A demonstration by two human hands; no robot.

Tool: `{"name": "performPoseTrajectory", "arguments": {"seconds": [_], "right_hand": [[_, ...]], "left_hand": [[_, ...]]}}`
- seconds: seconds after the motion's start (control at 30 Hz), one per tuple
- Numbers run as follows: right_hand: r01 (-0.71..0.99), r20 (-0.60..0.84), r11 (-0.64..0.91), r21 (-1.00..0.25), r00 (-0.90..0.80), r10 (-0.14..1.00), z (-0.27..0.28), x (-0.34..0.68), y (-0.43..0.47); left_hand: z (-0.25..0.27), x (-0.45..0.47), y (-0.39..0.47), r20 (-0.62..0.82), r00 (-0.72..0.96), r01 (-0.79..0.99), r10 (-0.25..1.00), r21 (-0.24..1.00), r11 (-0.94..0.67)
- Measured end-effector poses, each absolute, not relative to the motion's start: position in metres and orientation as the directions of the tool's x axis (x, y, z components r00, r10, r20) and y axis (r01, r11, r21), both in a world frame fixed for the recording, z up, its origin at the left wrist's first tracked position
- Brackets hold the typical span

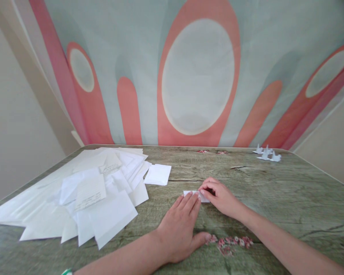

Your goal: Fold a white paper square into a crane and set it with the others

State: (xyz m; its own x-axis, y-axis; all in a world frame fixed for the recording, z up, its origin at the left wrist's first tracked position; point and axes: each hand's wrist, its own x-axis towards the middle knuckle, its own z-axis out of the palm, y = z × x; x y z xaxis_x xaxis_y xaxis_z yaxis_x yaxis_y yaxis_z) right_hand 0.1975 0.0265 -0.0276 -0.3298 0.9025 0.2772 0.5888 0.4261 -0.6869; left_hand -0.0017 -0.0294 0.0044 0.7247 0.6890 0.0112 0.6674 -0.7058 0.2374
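A small folded piece of white paper [191, 192] lies on the wood-grain table in front of me. My left hand [181, 225] rests flat, its fingertips pressing on the paper's near left part and its thumb stretched out to the right on the table. At the paper's right end, my right hand [218, 195] pinches the upper edge between thumb and index finger, with the other fingers curled. Both hands hide much of the paper, so its exact folds cannot be made out.
A spread of loose white sheets [114, 214] covers the table's left side, with a small square stack [158, 174] beside it. Several folded paper figures [266, 153] stand at the back right. Printed flowers [232, 242] decorate the tabletop [304, 198]. A patterned cloth [149, 114] hangs behind.
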Motion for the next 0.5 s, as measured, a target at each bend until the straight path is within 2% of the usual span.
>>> {"name": "performPoseTrajectory", "arguments": {"seconds": [0.5], "right_hand": [[0.584, 0.27, 0.425, -0.691, -0.338, 0.902, -0.0284, 0.198, 0.0258]], "left_hand": [[0.0045, -0.001, -0.0283, 0.012, 0.724, 0.667, 0.69, 0.242, -0.705]]}}
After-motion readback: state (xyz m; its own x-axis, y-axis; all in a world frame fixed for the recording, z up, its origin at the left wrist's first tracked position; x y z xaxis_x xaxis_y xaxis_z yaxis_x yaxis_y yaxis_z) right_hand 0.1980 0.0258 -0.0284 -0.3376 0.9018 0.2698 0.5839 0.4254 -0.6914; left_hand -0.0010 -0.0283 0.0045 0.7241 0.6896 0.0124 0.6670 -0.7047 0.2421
